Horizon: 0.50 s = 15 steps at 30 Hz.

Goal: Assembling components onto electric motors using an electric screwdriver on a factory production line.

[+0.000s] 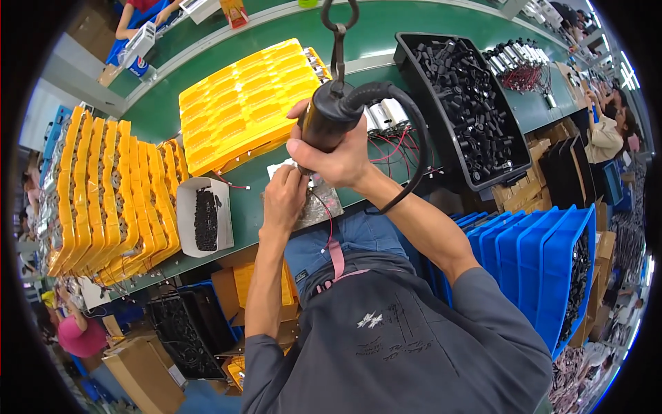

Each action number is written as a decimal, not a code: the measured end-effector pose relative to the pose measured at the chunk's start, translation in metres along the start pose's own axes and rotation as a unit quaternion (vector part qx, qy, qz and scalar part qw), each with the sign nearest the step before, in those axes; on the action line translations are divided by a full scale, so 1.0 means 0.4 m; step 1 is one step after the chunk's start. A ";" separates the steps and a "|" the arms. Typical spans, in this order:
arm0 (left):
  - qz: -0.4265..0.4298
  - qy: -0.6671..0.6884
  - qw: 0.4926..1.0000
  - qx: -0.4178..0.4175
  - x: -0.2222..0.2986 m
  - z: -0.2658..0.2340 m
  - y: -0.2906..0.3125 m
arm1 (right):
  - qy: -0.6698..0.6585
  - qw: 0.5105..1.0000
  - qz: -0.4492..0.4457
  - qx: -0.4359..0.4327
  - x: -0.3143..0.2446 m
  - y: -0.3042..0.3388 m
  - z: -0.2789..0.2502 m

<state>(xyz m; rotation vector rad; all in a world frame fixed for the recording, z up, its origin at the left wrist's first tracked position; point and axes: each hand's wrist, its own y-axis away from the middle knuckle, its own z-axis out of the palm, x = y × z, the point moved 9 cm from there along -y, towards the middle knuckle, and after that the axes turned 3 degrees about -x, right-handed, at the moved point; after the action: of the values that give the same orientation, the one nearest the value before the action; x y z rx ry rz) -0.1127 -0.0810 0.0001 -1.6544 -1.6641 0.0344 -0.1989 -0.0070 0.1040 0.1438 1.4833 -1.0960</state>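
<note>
The right hand is grasping the black driver, its fingers wrapping around the body, while the driver is hanging from a metal hook and trailing a thick cable. The left hand is bending its fingers close together beside the driver's lower end; whether they are pinching anything, one cannot tell. The piece is sitting beneath the driver, at the bench's near edge, and the hands are mostly hiding it; a red wire is running down over the plate there.

This one piece seems to be midway through its handling, since the driver is standing right over it. Silver motors are lying just beyond the right hand, wires spreading loose; whether they are waiting or finished is not showing. The black bin is holding a heap of black parts, and the white box is holding many small dark bits, so plenty appears to be remaining. Leftward, stacked yellow trays are carrying metallic parts, possibly done ones.
</note>
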 end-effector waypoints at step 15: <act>-0.181 0.133 0.973 -0.048 -0.141 0.026 -0.046 | 0.095 0.995 -0.010 -0.030 0.104 -0.090 0.030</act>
<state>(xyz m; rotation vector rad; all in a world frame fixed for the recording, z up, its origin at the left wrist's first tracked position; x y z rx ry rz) -0.1418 -0.1273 -0.0249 -1.3318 -1.7505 -0.4351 -0.2247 -0.0553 0.0907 0.1950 1.6898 -1.0757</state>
